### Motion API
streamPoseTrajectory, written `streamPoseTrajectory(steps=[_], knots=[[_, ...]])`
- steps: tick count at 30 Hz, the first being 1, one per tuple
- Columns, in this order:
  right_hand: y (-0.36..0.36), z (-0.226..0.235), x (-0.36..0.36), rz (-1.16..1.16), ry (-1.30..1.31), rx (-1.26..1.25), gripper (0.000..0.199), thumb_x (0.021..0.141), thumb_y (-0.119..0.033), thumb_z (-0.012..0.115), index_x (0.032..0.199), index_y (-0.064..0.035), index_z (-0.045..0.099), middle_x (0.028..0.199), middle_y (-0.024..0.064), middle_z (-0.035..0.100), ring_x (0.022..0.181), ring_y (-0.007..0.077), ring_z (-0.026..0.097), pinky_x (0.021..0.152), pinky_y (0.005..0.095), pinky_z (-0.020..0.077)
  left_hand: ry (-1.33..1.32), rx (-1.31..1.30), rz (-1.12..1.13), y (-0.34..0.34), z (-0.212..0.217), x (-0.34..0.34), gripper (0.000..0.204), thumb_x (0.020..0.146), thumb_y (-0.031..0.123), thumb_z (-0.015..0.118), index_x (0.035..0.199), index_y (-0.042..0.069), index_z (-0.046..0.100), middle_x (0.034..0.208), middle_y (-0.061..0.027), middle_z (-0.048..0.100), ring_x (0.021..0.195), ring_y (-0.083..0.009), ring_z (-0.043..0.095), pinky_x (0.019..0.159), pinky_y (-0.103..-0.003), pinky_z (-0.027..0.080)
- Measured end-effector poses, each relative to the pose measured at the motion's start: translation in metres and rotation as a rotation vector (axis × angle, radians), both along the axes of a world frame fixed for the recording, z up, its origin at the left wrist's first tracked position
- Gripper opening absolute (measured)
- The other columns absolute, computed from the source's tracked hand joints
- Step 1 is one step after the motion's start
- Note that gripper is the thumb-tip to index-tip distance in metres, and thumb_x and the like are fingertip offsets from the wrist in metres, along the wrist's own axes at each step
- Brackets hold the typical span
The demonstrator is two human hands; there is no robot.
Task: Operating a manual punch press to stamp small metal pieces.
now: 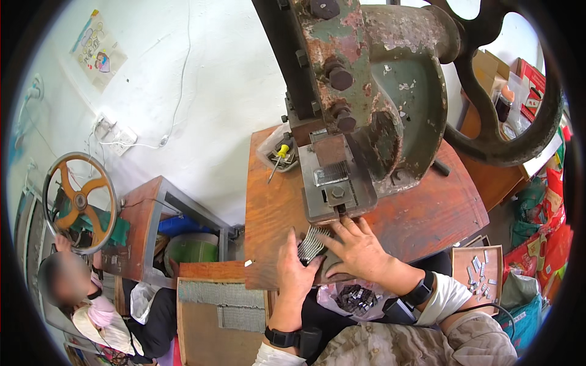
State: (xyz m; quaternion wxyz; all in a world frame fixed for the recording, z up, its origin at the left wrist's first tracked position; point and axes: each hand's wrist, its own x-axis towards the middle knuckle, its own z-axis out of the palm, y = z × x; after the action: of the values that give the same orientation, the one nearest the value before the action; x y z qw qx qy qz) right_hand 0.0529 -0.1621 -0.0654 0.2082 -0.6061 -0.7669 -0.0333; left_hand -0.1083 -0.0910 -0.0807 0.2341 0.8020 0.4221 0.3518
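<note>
A row of small ridged metal pieces sits at the near edge of the wooden press table, between my two hands. My left hand is closed on its left side, with the index finger stretched along it and the thumb at its near end. With fingers spread, my right hand touches the row's right side. Two of its fingertips reach the front of the steel die block, just below a bolt. A striped metal piece lies in the die, beneath the heavy green-brown press.
A tub with a yellow-handled screwdriver stands behind the die. A bag of dark metal pieces is by my lap. A tray of rowed strips lies left, a box of loose pieces right. Another person works at a handwheel.
</note>
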Motion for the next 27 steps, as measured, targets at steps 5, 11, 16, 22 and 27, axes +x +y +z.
streamPoseTrajectory(steps=[5, 11, 16, 22, 27], knots=[[-0.030, -0.003, 0.019, -0.021, 0.206, 0.093, 0.074, 0.061, -0.037, 0.077, 0.121, -0.0031, 0.053, 0.127, 0.0183, 0.044, 0.119, 0.0406, 0.039, 0.098, 0.0493, 0.0357, 0.407, 0.305, 0.081, 0.006, -0.001, 0.030, 0.047, 0.070, 0.035, 0.074, 0.097, 0.002, 0.057, 0.088, -0.0146, 0.057, 0.085, -0.0328, 0.054, 0.070, -0.042, 0.044], [-0.045, -0.008, 0.035, -0.028, 0.439, 0.137, 0.057, 0.062, -0.024, 0.078, 0.111, -0.0029, 0.059, 0.119, 0.0175, 0.052, 0.111, 0.0402, 0.047, 0.093, 0.0461, 0.0430, -0.419, -0.294, 0.090, 0.007, 0.008, 0.010, 0.039, 0.081, 0.037, 0.065, 0.096, 0.001, 0.057, 0.083, -0.0122, 0.058, 0.076, -0.0270, 0.056, 0.065, -0.040, 0.044], [-0.042, -0.012, 0.035, 0.017, 0.433, 0.160, 0.055, 0.061, -0.024, 0.079, 0.108, -0.0030, 0.060, 0.116, 0.0168, 0.054, 0.109, 0.0395, 0.048, 0.093, 0.0457, 0.0429, -1.447, -1.287, -0.287, -0.006, 0.027, -0.041, 0.050, 0.086, 0.053, 0.050, 0.099, 0.005, 0.055, 0.078, -0.0053, 0.047, 0.067, -0.0180, 0.041, 0.061, -0.030, 0.035], [-0.043, -0.008, 0.034, 0.008, 0.443, 0.166, 0.049, 0.062, -0.024, 0.078, 0.104, -0.0034, 0.062, 0.116, 0.0159, 0.053, 0.110, 0.0389, 0.048, 0.093, 0.0451, 0.0432, -1.485, -1.286, -0.429, -0.026, 0.027, -0.051, 0.053, 0.084, 0.054, 0.051, 0.101, 0.004, 0.054, 0.080, -0.0049, 0.045, 0.071, -0.0181, 0.040, 0.063, -0.030, 0.034], [-0.065, 0.003, 0.064, 0.087, 0.268, 0.216, 0.045, 0.064, -0.025, 0.077, 0.101, -0.0033, 0.063, 0.110, 0.0154, 0.057, 0.105, 0.0378, 0.052, 0.087, 0.0440, 0.0474, -1.366, -1.342, -0.412, -0.041, 0.001, -0.068, 0.055, 0.082, 0.056, 0.053, 0.101, 0.004, 0.054, 0.080, -0.0049, 0.043, 0.070, -0.0183, 0.040, 0.063, -0.030, 0.034]])
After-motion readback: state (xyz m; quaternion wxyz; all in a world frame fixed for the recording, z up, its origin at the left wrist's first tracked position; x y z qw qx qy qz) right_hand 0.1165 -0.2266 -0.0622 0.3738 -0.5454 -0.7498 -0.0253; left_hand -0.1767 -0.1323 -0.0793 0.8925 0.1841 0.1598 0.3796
